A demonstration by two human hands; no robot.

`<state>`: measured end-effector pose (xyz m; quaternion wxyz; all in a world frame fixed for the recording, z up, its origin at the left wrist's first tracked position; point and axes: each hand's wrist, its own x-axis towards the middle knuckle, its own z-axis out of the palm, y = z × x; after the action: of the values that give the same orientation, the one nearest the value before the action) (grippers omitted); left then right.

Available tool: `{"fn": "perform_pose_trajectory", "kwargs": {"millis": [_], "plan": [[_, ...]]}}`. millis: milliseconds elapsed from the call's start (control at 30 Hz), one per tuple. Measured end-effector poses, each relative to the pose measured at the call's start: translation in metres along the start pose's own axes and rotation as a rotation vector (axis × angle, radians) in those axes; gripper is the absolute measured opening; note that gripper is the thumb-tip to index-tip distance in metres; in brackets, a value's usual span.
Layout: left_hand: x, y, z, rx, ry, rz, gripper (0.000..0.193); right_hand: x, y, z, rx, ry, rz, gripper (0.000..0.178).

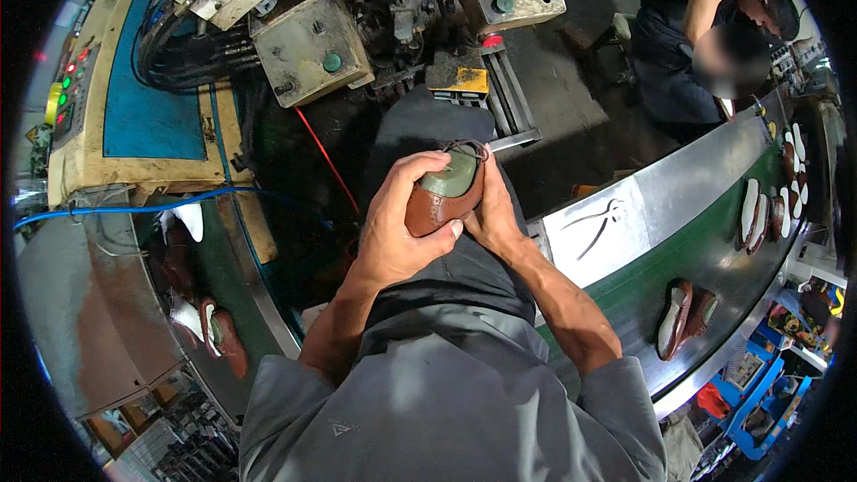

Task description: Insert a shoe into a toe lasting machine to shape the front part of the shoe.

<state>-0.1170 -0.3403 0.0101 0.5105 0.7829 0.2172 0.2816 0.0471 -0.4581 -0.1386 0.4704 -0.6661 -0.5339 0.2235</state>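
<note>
Both of my hands hold a brown leather shoe upper [435,218] stretched over a green shoe last [455,175], above my dark apron. My left hand [395,225] wraps its left side, with the thumb along the near end and the fingers over the top edge. My right hand [494,207] is closed round the other side. A dark lace or cord [470,144] loops at the far end of the shoe. To the right, metal pincers [600,225] lie on a bright metal plate [564,254], apart from my hands.
A green conveyor belt [616,290] on the right carries brown shoes [683,317] and more shoes farther along. Another belt at left holds shoes [219,335]. A greasy machine [308,49] stands ahead. A co-worker [683,45] bends at the far right.
</note>
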Motion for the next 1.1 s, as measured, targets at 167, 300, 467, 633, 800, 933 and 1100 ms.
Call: {"fn": "perform_pose_trajectory", "kwargs": {"millis": [167, 300, 467, 633, 800, 933, 1100], "plan": [[0.007, -0.001, 0.001, -0.032, -0.011, -0.024, 0.073, 0.006, -0.002, -0.008, -0.040, 0.035, -0.086, 0.122], [0.042, -0.021, -0.025, -0.419, -0.107, -0.225, 0.076, 0.035, -0.032, -0.043, -0.024, -0.156, 0.131, 0.128], [0.089, -0.084, -0.031, -0.568, 0.131, -0.488, 0.064, 0.053, -0.071, -0.084, 0.196, -0.313, 0.181, 0.113], [0.087, -0.140, 0.011, -0.600, 0.064, -0.917, 0.058, 0.005, -0.066, -0.078, -0.670, -0.399, -0.073, 0.099], [0.120, -0.184, -0.008, -0.516, 0.076, -0.576, 0.029, -0.009, -0.052, -0.084, -0.576, -0.287, 0.056, 0.087], [0.234, -0.155, -0.078, -0.475, 0.437, -0.296, 0.096, 0.020, -0.069, -0.110, -0.544, -0.090, 0.110, 0.080], [0.322, -0.116, -0.112, -0.813, 0.203, -0.325, 0.076, 0.108, -0.108, -0.132, -0.647, 0.018, 0.028, 0.079]]}}
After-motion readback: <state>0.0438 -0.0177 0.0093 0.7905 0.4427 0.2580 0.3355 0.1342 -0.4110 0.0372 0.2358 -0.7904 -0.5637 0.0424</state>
